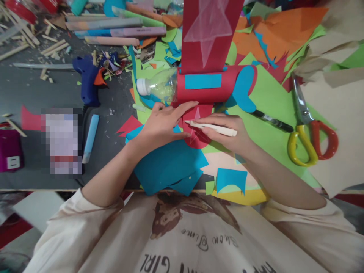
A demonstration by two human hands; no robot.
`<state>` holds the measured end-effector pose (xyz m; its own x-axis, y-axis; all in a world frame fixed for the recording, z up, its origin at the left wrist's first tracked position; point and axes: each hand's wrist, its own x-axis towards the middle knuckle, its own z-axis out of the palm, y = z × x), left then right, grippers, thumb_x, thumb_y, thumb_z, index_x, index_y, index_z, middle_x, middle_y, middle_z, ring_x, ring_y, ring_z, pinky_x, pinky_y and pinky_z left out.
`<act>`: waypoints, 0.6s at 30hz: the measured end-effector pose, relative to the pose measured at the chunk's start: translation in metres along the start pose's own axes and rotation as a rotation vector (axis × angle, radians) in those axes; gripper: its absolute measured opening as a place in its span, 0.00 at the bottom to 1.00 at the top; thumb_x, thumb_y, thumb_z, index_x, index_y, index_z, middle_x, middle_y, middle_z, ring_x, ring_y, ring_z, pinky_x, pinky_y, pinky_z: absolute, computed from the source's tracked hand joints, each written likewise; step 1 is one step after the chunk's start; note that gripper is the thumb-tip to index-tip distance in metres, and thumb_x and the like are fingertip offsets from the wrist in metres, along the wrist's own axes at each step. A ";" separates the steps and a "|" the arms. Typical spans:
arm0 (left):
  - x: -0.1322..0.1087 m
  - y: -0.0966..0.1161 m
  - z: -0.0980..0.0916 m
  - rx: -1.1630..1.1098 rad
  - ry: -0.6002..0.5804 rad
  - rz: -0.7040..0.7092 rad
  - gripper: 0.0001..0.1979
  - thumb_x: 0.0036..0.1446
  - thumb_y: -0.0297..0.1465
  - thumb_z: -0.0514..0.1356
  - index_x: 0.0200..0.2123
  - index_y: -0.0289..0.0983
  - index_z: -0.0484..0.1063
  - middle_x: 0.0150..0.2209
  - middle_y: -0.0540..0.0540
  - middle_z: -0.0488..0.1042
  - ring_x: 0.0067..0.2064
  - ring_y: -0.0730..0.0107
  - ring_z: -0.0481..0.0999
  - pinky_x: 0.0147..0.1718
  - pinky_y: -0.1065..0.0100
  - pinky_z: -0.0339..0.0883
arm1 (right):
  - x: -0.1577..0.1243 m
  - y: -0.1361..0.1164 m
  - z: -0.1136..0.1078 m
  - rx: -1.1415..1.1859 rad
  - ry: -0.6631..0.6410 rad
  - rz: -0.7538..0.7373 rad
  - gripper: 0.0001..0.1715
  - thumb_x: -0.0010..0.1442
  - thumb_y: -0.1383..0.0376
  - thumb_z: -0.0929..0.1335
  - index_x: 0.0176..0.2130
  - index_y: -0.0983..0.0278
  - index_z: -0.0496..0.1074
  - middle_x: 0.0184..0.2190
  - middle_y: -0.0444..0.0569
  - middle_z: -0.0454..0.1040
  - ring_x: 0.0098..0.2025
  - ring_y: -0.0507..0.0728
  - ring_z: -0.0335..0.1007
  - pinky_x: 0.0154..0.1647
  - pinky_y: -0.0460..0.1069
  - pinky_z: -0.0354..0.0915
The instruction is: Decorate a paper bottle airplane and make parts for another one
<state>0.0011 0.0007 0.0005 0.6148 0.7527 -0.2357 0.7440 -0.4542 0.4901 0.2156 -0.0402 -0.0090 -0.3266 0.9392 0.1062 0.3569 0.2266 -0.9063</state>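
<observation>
A dark table (pixel 42 93) is covered in bits of colored paper, little wooden sticks and pens. In the middle, a clear plastic bottle (pixel 163 86) lies on its side with its white cap (pixel 143 87) on. Red paper (pixel 206 95) goes around the bottle, and a blue strip (pixel 203 81) lies flat on top of it. A long red strip (pixel 190 57) with a big pale star sticks out from the far side.

On the near side is a red flap (pixel 196 143) with a round end, and it has a smaller star on it too. The left hand (pixel 163 122) has its thumb and pointing finger spread wide around that star. The thumb touches the flap, and the hand is not gripping anything. The right hand (pixel 229 129) has its fingers closed around a white pen (pixel 220 129). The pen's tip is at the left side of the small star.

Blue paper (pixel 167 165) lies under the left arm. Big scissors (pixel 305 116) and a black pen (pixel 273 120) are off to the right. A blue glue gun (pixel 89 85) and a light blue marker (pixel 91 137) are on the left.
</observation>
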 end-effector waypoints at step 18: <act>-0.001 -0.001 0.001 -0.015 0.024 0.009 0.36 0.59 0.38 0.63 0.68 0.41 0.56 0.40 0.46 0.76 0.41 0.61 0.74 0.50 0.61 0.54 | 0.000 0.000 0.001 0.061 -0.012 -0.031 0.11 0.63 0.61 0.70 0.44 0.54 0.82 0.40 0.46 0.84 0.40 0.58 0.80 0.40 0.53 0.76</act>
<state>-0.0002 -0.0002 -0.0006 0.6147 0.7600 -0.2109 0.7344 -0.4540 0.5045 0.2146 -0.0400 -0.0092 -0.3471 0.9287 0.1303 0.2928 0.2393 -0.9257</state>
